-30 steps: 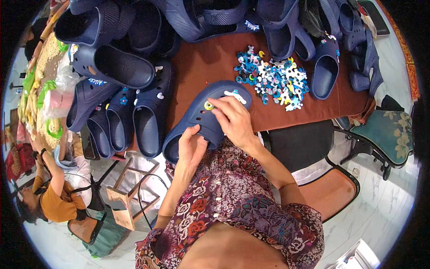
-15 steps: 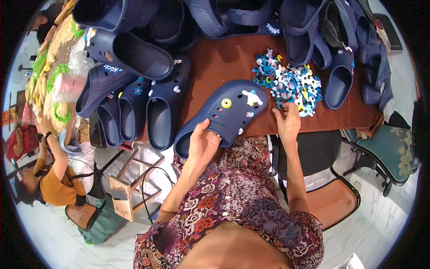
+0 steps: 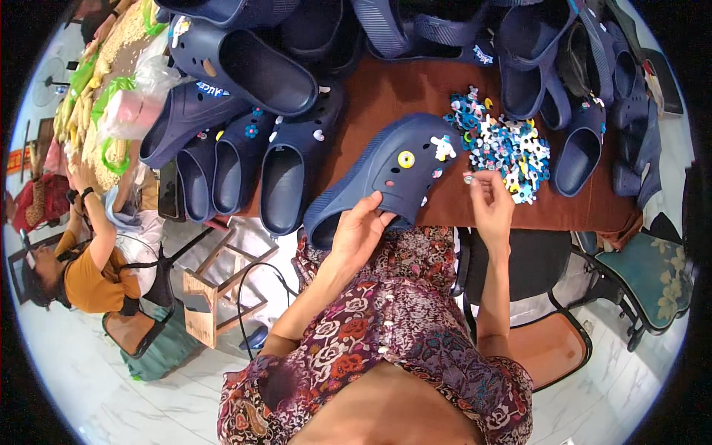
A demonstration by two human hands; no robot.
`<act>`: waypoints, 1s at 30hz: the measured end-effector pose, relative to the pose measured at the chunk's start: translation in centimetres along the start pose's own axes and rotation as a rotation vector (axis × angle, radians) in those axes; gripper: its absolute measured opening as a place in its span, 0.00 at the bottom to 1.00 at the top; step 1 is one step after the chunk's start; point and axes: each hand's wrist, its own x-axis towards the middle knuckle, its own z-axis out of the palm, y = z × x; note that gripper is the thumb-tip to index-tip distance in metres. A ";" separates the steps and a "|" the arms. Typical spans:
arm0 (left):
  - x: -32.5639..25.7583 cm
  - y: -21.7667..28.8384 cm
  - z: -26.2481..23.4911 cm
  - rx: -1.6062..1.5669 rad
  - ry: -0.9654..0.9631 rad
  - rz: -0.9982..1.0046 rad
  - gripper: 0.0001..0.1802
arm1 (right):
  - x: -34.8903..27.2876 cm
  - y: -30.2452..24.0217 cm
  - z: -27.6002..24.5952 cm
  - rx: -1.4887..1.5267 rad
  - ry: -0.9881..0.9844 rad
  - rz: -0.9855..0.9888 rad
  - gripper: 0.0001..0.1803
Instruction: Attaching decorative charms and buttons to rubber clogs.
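Observation:
My left hand grips a navy blue clog by its heel-strap side, its toe pointing up and to the right. On the clog's upper sit a round yellow charm and a white character charm, among open holes. To the right, the fingers of my right hand are pinched on a small shoe charm, whose details are too small to tell. Just beyond that hand lies a heap of blue, white and yellow shoe charms.
The brown-covered table carries several decorated clogs at the left and more clogs at the right. Chairs stand right of me; a wooden stool is at the left. Further left, a person works at another table.
My right hand has drawn back from the charm heap and now pinches a charm. The clog in my left hand has turned slightly. The whole view has shifted a little.

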 end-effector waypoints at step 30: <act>0.3 -1.8 2.5 0.425 0.238 0.277 0.19 | -3.5 -5.3 5.2 0.271 -0.134 -0.232 0.06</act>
